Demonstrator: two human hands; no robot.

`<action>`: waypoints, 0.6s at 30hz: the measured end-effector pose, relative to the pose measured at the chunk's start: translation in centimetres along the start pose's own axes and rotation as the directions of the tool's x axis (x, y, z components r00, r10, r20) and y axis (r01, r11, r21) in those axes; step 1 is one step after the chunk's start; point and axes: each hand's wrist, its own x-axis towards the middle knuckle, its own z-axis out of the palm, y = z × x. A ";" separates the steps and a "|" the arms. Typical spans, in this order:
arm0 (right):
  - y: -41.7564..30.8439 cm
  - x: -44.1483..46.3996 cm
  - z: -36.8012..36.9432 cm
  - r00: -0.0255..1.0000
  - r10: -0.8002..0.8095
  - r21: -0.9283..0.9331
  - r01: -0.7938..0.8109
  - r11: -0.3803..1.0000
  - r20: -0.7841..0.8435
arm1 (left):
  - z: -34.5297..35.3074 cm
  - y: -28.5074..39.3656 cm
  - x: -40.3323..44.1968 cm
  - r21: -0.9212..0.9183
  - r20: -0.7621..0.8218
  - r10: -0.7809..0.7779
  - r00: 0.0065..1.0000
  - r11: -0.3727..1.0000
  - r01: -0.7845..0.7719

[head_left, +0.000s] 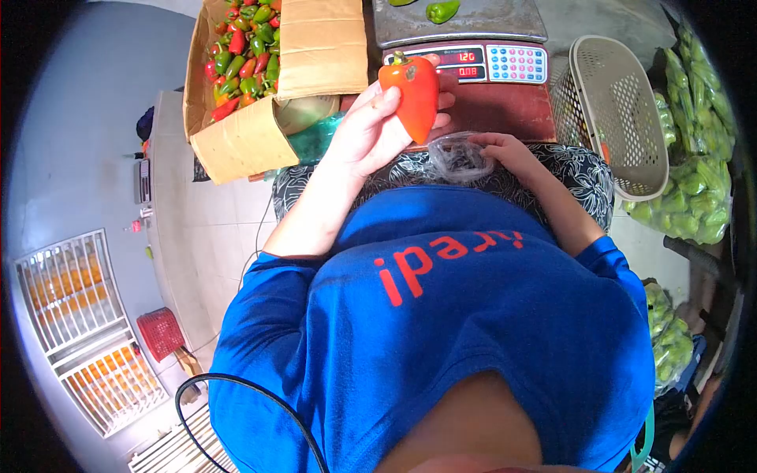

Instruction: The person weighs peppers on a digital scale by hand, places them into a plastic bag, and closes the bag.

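A large orange-red pepper (418, 98) with a green stem and a dark blemish near its top is held in my left hand (371, 126), thumb on its near side and fingers behind it. My right hand (505, 154) pinches the rim of a clear plastic bag (460, 160) over my lap. Beyond the pepper stands a scale, its display (465, 65) lit with red digits. On the scale's metal plate (473, 24) lies a green pepper (442, 10), with part of another green one at the frame's top edge.
At the upper left, an open cardboard box (323, 47) holds many red and green peppers (244, 55). A perforated plastic basket (623, 118) stands right of the scale. Bags of green vegetables (686, 197) line the right side. A red crate (162, 333) is at the left.
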 end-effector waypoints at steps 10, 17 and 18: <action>-0.6 -0.5 0.2 1.000 0.005 0.001 -0.005 1.000 -0.006 | 0.2 -0.3 -0.3 -0.134 -0.057 -0.019 0.998 0.991 0.011; -1.1 -0.8 0.3 1.000 -0.001 0.020 0.001 1.000 0.009 | 1.9 -0.1 -0.3 0.135 0.038 0.082 0.996 0.987 -0.087; -1.1 -0.7 0.3 1.000 0.007 0.012 -0.007 1.000 0.005 | 2.6 -0.1 -0.4 0.246 0.001 0.108 0.994 0.963 -0.105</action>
